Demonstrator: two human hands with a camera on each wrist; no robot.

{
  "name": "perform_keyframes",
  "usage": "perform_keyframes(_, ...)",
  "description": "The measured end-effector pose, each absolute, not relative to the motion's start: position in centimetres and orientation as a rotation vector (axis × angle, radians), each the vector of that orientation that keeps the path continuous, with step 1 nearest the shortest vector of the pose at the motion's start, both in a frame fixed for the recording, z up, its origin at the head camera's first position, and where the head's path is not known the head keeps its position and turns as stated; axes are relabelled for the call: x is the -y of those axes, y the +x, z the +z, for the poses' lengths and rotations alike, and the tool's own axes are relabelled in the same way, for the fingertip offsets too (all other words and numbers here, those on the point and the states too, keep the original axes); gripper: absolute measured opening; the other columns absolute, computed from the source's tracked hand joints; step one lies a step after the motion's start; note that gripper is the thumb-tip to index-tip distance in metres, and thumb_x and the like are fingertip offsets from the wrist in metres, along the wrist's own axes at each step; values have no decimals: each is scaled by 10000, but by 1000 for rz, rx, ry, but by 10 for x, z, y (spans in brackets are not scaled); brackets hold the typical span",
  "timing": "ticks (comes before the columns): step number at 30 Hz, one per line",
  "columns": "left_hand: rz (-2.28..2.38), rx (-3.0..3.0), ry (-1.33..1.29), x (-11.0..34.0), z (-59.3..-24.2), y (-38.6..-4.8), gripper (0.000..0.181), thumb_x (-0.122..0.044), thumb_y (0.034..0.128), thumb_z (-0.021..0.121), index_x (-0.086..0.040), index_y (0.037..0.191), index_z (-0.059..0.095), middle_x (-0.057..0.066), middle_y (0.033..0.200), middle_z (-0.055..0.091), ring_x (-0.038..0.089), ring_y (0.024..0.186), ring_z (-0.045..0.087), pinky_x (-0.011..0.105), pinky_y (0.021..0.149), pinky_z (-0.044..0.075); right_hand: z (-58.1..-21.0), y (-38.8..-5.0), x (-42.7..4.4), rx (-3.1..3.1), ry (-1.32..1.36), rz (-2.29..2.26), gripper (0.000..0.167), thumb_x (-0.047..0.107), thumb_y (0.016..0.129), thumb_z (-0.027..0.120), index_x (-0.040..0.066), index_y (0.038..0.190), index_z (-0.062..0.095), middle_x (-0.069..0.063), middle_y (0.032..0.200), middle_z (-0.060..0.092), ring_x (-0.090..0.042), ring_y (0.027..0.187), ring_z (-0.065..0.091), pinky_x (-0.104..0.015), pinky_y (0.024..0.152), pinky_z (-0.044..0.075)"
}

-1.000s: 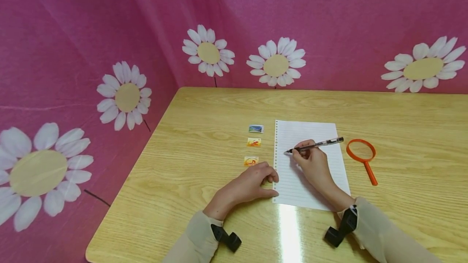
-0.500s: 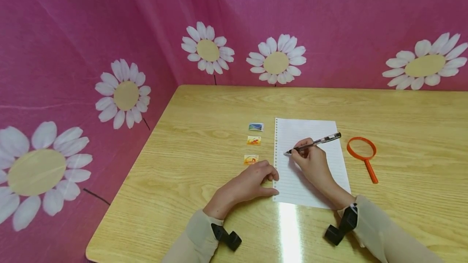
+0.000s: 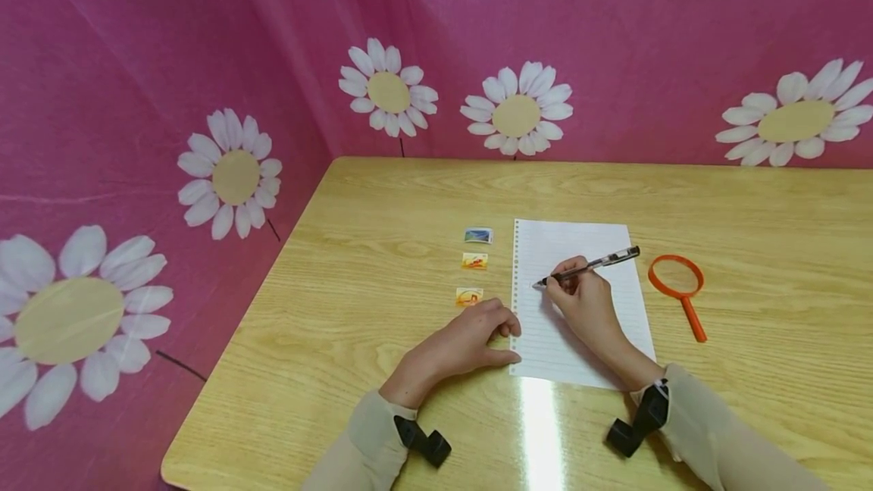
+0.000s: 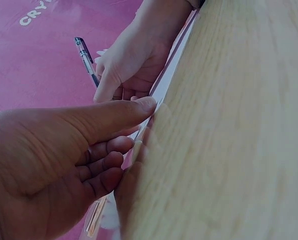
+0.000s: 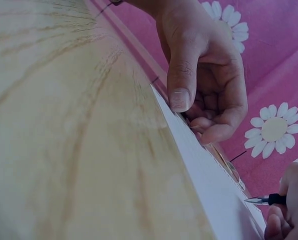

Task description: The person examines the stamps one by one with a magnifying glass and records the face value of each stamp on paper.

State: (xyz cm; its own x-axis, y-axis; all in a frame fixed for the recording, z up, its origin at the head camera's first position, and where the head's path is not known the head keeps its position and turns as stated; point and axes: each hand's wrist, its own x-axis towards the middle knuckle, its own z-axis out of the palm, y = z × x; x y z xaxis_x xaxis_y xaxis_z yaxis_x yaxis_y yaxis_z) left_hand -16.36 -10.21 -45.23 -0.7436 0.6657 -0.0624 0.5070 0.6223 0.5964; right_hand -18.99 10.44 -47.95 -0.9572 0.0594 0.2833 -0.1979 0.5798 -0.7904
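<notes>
A lined sheet of paper (image 3: pixel 580 354) with holes down its left edge lies on the table. My right hand (image 3: pixel 588 309) pinches a black pen (image 3: pixel 607 260), its tip at the paper's upper left part. In the right wrist view the pen tip (image 5: pixel 259 200) meets the sheet (image 5: pixel 204 175). The thumb and fingertips of my left hand (image 3: pixel 464 343) rest at the paper's left edge, the fingers loosely bent. The left wrist view shows this left hand (image 4: pixel 64 150) near the sheet's edge, with the right hand (image 4: pixel 134 60) beyond it.
Three small picture cards lie in a column left of the paper: a blue-green one (image 3: pixel 479 236), a yellow one (image 3: pixel 474 261) and another yellow one (image 3: pixel 468 296) just above the left hand. Right of the paper lies an orange magnifying glass (image 3: pixel 693 318). A pink flowered cloth (image 3: pixel 436 6) borders the table.
The view has tilted slightly, so the table things appear a little higher. The pen still tips at about the same spot on the paper, and the left hand stays in place.
</notes>
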Motion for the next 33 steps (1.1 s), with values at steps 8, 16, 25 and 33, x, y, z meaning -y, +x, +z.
perform_keyframes(8,835,-2557,946,102,-453,-162,265,-237,855,766,-107,1042,631,4,958,559,64,872,486,139,801,409,-481,-189,-105,2486,23,1363,61,34,864,597,17,921,585,-109,714,612,43,595,444,-135,581,369)
perform_keyframes(16,825,-2570,964,102,-453,-164,264,-234,858,764,-103,1046,634,6,962,566,56,863,476,138,795,407,-480,-190,-106,2479,42,1365,79,35,862,627,10,931,595,-113,725,607,45,609,434,-127,586,363)
perform_keyframes(25,829,-2566,965,102,-452,-163,264,-235,857,765,-104,1044,632,6,957,560,59,863,472,139,794,402,-481,-191,-106,2499,43,1334,85,26,846,621,17,917,575,-92,693,577,17,593,422,-152,572,356)
perform_keyframes(33,819,-2568,974,103,-451,-163,259,-235,863,758,-104,1053,640,12,982,573,60,881,481,143,813,414,-481,-190,-107,2526,76,1334,48,48,860,590,47,906,576,-69,679,559,15,585,421,-169,569,354)
